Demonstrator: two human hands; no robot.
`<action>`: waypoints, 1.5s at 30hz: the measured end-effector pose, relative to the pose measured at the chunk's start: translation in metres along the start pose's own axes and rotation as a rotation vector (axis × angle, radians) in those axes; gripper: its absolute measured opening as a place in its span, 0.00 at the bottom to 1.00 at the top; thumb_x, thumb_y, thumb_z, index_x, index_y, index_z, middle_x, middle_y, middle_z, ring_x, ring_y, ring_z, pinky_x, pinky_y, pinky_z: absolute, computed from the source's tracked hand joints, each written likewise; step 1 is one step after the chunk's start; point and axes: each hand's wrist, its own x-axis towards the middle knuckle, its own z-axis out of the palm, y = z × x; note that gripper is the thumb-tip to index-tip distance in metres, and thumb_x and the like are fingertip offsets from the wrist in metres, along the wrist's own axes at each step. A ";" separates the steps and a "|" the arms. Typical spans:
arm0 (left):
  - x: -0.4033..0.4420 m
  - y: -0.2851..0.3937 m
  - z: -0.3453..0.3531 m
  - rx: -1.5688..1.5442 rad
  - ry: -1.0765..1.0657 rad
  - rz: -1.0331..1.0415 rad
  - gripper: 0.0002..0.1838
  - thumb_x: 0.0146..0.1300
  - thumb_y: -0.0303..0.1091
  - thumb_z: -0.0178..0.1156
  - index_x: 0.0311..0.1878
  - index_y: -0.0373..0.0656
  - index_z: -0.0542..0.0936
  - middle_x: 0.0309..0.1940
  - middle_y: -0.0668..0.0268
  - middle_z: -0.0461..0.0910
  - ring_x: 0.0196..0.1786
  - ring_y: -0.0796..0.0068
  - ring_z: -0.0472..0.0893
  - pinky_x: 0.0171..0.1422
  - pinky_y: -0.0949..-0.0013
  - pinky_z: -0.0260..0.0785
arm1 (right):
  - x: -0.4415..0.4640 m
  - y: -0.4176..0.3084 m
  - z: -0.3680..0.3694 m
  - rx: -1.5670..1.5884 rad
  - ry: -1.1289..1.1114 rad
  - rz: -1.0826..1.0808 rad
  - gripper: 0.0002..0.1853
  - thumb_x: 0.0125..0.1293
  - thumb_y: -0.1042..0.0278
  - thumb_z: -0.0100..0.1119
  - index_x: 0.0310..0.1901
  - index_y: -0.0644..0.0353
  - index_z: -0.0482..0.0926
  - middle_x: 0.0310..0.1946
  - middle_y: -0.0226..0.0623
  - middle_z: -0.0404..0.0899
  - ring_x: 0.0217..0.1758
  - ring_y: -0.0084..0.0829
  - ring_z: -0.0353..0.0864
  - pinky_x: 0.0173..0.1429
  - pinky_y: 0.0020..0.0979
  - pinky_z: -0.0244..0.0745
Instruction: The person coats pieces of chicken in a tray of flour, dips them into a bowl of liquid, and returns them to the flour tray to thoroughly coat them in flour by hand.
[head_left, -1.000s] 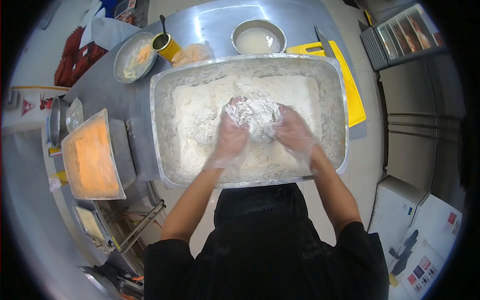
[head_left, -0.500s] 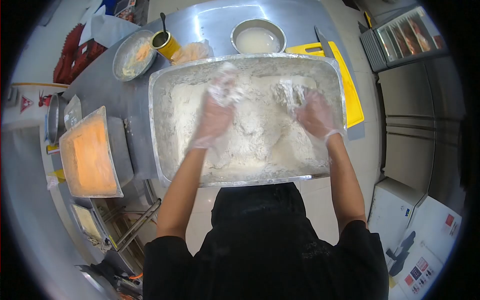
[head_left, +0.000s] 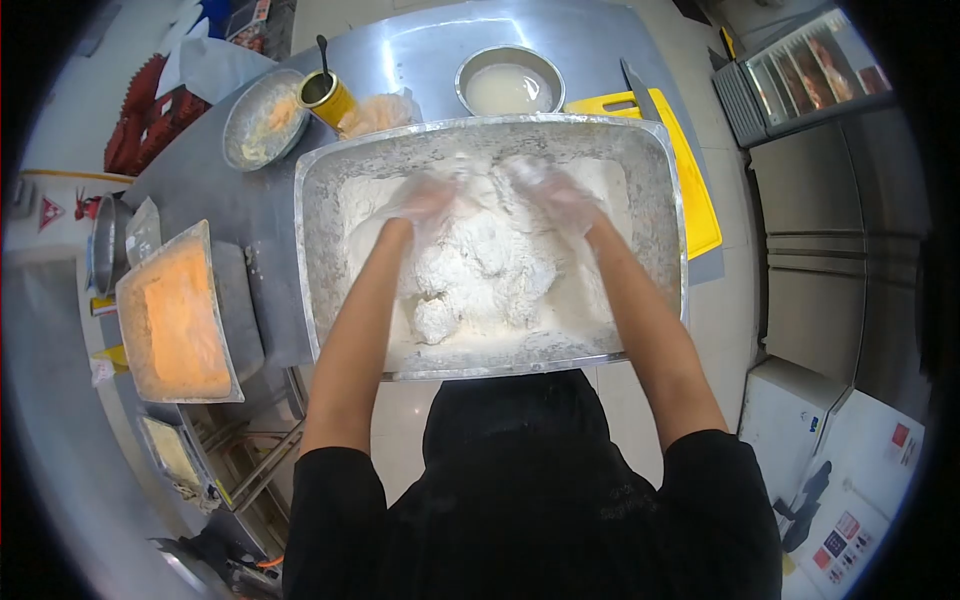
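A large metal tub (head_left: 310, 250) holds white flour (head_left: 610, 180) and several flour-coated lumps (head_left: 490, 250), their kind hidden by the coating. My left hand (head_left: 428, 198), in a clear plastic glove, is in the flour left of the heaped lumps. Opposite it, my gloved right hand (head_left: 560, 195) is in the flour at their upper right. Motion smears the fingers of both hands, and flour covers the fingertips. One round coated lump (head_left: 435, 320) lies near the tub's front wall.
Behind the tub stand a metal bowl of cloudy liquid (head_left: 508, 90), a yellow can (head_left: 330, 98) with a dark-handled utensil, and a messy bowl (head_left: 250, 145). A knife (head_left: 637, 88) rests on a yellow cutting board (head_left: 700, 215). Orange powder fills a tub (head_left: 185, 320) at left.
Both hands have moved inward and down into the flour, closer together. White clumps seen in the hands earlier are no longer raised, and more coated lumps show in the middle.
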 end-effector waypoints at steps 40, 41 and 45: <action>-0.127 -0.015 -0.014 -0.302 -0.072 0.518 0.53 0.45 0.42 0.76 0.72 0.40 0.57 0.69 0.56 0.63 0.71 0.60 0.62 0.76 0.65 0.53 | -0.028 -0.146 -0.079 -0.230 -0.589 0.054 0.27 0.54 0.75 0.59 0.58 0.65 0.70 0.42 0.52 0.77 0.48 0.46 0.76 0.55 0.39 0.73; -0.126 -0.024 -0.023 -0.170 -0.023 0.538 0.53 0.45 0.42 0.76 0.72 0.41 0.56 0.69 0.56 0.62 0.72 0.58 0.61 0.76 0.64 0.52 | -0.030 -0.146 -0.086 -0.370 -0.525 -0.001 0.25 0.55 0.74 0.59 0.57 0.65 0.71 0.42 0.51 0.78 0.47 0.46 0.76 0.55 0.39 0.73; -0.136 -0.040 -0.043 0.093 0.049 0.319 0.48 0.46 0.41 0.74 0.70 0.40 0.61 0.68 0.53 0.63 0.71 0.55 0.62 0.76 0.60 0.54 | -0.039 -0.126 -0.098 -0.566 -0.256 -0.169 0.21 0.56 0.69 0.60 0.53 0.62 0.74 0.42 0.49 0.78 0.46 0.45 0.77 0.54 0.39 0.73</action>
